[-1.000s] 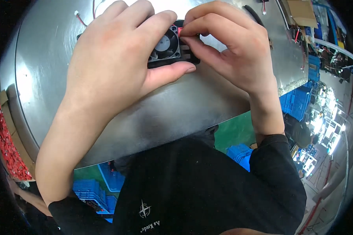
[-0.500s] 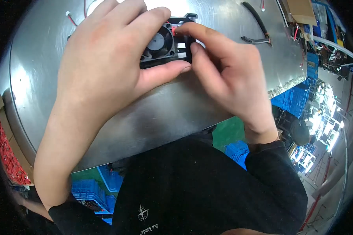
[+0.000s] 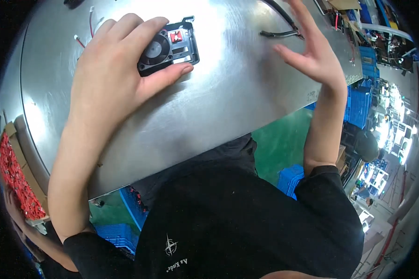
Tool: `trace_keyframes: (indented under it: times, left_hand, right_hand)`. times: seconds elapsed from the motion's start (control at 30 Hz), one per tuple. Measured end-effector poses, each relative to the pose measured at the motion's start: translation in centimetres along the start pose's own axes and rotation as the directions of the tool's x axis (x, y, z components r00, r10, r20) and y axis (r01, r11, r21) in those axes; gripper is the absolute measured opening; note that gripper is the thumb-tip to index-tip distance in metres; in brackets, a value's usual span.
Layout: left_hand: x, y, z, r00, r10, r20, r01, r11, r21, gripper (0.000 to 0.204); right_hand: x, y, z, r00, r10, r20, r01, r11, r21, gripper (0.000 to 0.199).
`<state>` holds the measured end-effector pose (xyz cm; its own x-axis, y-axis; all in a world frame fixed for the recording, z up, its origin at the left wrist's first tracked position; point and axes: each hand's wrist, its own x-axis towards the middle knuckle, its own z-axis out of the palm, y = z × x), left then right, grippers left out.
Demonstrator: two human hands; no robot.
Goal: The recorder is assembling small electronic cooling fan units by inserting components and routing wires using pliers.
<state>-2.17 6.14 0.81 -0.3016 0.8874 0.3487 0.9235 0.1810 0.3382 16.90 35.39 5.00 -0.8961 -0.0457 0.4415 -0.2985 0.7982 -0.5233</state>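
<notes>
Right hand (image 3: 312, 56), now off the small black square fan module (image 3: 168, 45), is hovering open; left hand (image 3: 111, 74) is gripping it, best pressed flat on the brushed-metal bench (image 3: 228, 107).

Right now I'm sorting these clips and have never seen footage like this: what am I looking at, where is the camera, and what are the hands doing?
The camera sits on a person's head and looks down through a fisheye lens, so straight edges bend. No robot here: just two bare hands over a brushed metal table. The left hand grips a small black fan module with a red part on top, resting on the table. The right hand is open and empty, raised near black cables at the far edge. A box of red parts sits at the left; blue crates stand on the green floor.
</notes>
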Motion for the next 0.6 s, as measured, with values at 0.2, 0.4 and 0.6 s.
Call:
trace_keyframes:
  times: [0.2, 0.4, 0.6]
  left_hand:
    - [-0.5, -0.3, -0.6, 0.999, -0.024, -0.025, 0.024, 1.000, 0.010, 0.062]
    - [-0.5, -0.1, -0.8, 0.999, -0.012, -0.033, 0.012, 1.000, -0.012, 0.064]
    - [-0.9, 0.2, -0.3, 0.991, -0.002, -0.132, 0.006, 1.000, 0.024, 0.062]
  right_hand:
    - [0.5, 0.9, 1.1, 0.931, 0.330, 0.156, -0.236, 0.871, -0.431, 0.085]
    - [0.7, 3.5, 4.3, 0.916, 0.379, -0.130, -0.380, 0.721, -0.579, 0.066]
    - [0.7, -2.4, 8.8, 0.999, 0.037, -0.009, -0.038, 0.897, -0.440, 0.038]
